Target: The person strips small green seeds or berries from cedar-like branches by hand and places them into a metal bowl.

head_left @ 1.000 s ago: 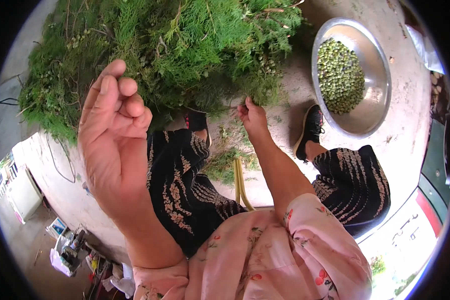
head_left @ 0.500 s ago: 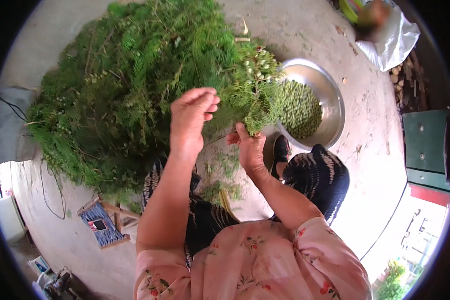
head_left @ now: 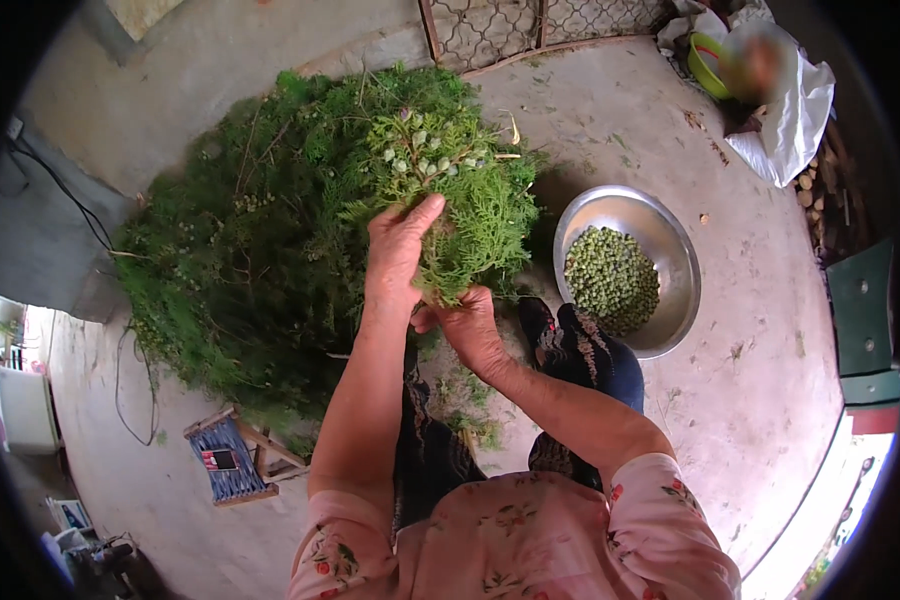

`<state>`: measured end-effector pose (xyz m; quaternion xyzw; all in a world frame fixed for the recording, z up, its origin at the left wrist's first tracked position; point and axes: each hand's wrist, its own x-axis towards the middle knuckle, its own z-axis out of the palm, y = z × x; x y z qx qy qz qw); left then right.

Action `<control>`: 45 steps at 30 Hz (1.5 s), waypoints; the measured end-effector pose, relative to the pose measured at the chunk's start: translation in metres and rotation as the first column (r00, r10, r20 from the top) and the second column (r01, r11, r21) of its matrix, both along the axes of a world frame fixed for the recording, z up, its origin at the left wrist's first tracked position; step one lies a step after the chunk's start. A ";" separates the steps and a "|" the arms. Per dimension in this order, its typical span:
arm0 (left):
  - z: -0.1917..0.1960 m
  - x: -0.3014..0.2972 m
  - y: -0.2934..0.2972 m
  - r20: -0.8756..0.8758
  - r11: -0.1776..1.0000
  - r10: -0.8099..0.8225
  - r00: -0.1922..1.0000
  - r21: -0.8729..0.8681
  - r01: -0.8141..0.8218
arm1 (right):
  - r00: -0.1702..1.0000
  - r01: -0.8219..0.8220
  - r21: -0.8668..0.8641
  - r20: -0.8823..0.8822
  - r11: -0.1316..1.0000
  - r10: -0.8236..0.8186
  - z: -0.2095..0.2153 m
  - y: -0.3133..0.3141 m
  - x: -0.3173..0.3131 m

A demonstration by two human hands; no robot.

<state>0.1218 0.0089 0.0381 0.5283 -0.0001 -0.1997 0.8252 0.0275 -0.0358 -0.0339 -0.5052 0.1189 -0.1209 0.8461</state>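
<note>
A leafy evergreen sprig (head_left: 475, 225) with pale green cones clustered at its tip is held up in front of me. My right hand (head_left: 468, 328) pinches the sprig at its lower end. Higher up along its left side, my left hand (head_left: 398, 250) closes on the greenery with the thumb on top; its other fingers are partly hidden. Behind and to the left lies a big pile of cut evergreen branches (head_left: 240, 250). Right of my hands stands a metal basin (head_left: 682, 270), partly filled with small green cones (head_left: 610, 280).
A low folding stool (head_left: 228, 462) with a blue woven seat stands at lower left, a small flat object on it. At far right are a white sack (head_left: 795, 110), a yellow-green bowl (head_left: 707, 68), stacked firewood (head_left: 830, 190) and a green cabinet (head_left: 860, 310). Leaf scraps litter the floor.
My left hand has come onto the sprig from beside it. The sprig and my right hand have shifted left, away from the basin. The view has tilted, showing more of the far wall.
</note>
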 end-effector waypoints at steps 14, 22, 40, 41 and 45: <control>-0.001 0.032 -0.054 -0.072 0.978 0.186 0.980 -0.078 -0.191 | 0.872 -0.360 -0.456 -0.474 0.814 0.120 0.060 -0.106 0.008; -0.007 0.017 -0.067 0.033 0.985 0.161 0.986 0.059 -0.163 | 0.920 0.378 -0.391 0.260 0.839 -0.293 0.085 -0.125 0.048; -0.021 0.024 -0.055 -0.019 0.994 -0.060 0.998 0.090 0.061 | 0.970 0.214 -0.017 -0.119 0.977 -0.214 0.061 -0.127 0.050; -0.022 0.026 -0.055 -0.065 0.997 -0.058 0.996 0.042 0.061 | 0.975 0.213 0.053 -0.067 0.975 -0.210 0.059 -0.132 0.049; -0.020 0.021 -0.063 -0.044 1.000 -0.022 0.999 0.018 0.023 | 0.973 0.134 -0.121 -0.172 0.984 -0.154 0.067 -0.137 0.047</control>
